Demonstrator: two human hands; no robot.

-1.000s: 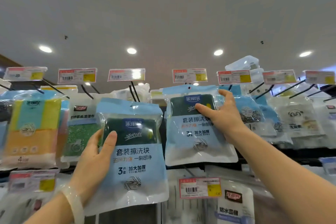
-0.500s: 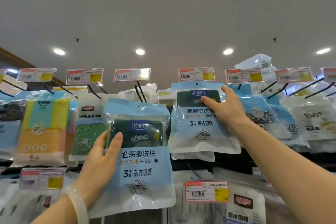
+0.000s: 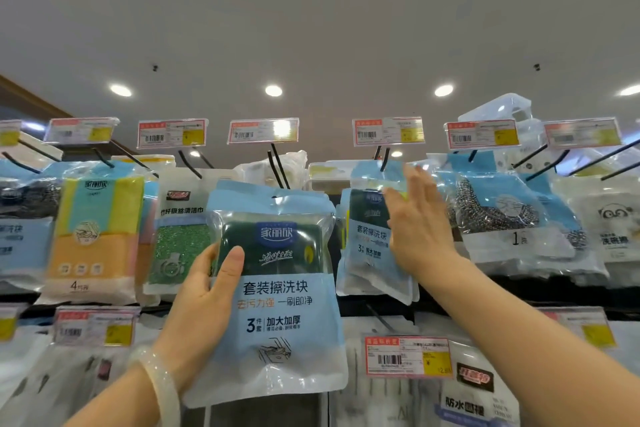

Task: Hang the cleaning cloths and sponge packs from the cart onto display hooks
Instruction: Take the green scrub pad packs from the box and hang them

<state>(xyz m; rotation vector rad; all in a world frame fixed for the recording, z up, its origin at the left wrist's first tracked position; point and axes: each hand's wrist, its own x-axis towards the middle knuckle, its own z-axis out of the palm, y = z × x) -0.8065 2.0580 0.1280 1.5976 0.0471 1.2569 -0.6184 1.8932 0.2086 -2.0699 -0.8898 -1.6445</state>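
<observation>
Partly blurred, right hand [image 3: 417, 225] fingers spread over hung pack [image 3: 372, 236]; left hand [image 3: 207, 291] grips sponge pack [image 3: 277, 291].

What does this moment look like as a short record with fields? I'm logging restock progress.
left hand: grips blue plastic pack of dark green sponges, held up, not yet hung
right hand: open, flat against matching blue sponge pack hanging on black wire hook
free hook: black wire hook pair just above held pack
neighbours: yellow-orange cloth pack at left
</observation>
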